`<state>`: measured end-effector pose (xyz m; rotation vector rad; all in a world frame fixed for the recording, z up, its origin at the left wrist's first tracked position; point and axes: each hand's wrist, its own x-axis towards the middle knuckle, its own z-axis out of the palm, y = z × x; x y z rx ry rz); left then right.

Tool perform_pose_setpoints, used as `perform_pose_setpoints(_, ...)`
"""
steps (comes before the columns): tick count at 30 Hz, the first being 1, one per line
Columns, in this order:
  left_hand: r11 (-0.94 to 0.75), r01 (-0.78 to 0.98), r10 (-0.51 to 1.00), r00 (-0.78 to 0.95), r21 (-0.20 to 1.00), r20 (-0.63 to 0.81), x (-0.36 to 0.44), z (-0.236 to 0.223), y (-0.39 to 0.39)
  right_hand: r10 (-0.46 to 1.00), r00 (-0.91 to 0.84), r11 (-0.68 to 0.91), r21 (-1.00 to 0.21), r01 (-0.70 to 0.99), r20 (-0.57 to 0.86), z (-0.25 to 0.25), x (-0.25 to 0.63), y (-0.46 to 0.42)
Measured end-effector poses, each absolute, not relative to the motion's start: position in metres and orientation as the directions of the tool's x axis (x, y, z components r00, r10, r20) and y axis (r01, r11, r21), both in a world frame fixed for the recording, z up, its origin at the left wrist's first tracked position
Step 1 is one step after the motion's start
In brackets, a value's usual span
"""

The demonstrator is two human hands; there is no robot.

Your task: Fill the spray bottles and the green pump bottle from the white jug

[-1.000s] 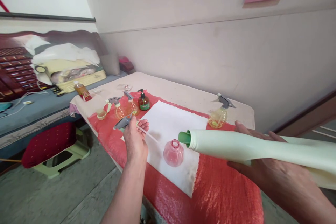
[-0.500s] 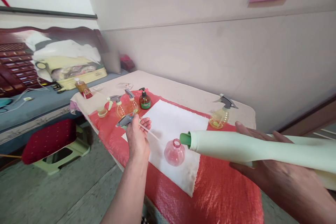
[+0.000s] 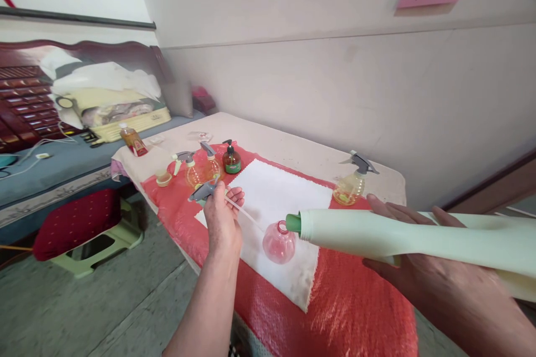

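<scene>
My left hand (image 3: 221, 215) is closed around a grey trigger spray head (image 3: 204, 192), its thin white dip tube (image 3: 245, 211) pointing down to the right. A large pale green jug (image 3: 355, 233) lies nearly level in my right hand (image 3: 422, 273), whose fingers wrap it from both sides. The jug's green spout (image 3: 293, 223) is right by the open neck of a round pink clear bottle (image 3: 278, 244); whether they touch, I cannot tell. That bottle stands upright on a white cloth (image 3: 285, 189). No stream of liquid shows at the spout.
Two yellowish spray bottles (image 3: 213, 168) and a dark pump bottle (image 3: 231, 159) stand behind my left hand. Another spray bottle (image 3: 350, 187) is at the right. Red plastic sheeting (image 3: 347, 290) covers part of the table. A red-topped stool (image 3: 79, 223) stands at left, before a bed (image 3: 25, 195).
My left hand with the spray head has shifted slightly right. The jug in my right hand has moved a touch left. The pink bottle stays in place.
</scene>
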<state>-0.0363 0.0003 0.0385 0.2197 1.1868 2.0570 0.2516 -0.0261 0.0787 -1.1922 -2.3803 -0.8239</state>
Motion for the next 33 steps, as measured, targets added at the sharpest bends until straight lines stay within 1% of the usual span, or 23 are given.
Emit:
perform_pose_setpoints(3,-0.298,-0.516,0.672,-0.711,0.803,-0.208,-0.037,0.038,0.001,0.597,-0.603,0.491,0.354,0.796,0.529,0.079,0.249,-0.026)
perform_pose_setpoints(10,-0.305,-0.52,0.668,-0.714,0.798,-0.21,-0.038,0.038,0.0,0.555,-0.613,0.502,0.361,0.786,0.562,0.08,0.245,-0.027)
perform_pose_setpoints(16,-0.303,-0.527,0.666,-0.713,0.794,-0.218,-0.038,0.039,0.0,0.592,-0.605,0.476,0.374,0.796,0.532,0.085,0.239,-0.03)
perform_pose_setpoints(22,-0.3,-0.528,0.668,-0.711,0.794,-0.22,-0.037,0.039,-0.001,0.619,-0.579,0.46,0.353,0.815,0.53,0.091,0.236,-0.033)
perform_pose_setpoints(33,-0.299,-0.525,0.662,-0.715,0.797,-0.223,-0.036,0.04,-0.002,0.613,-0.585,0.463,0.357,0.811,0.531,0.088,0.239,-0.032)
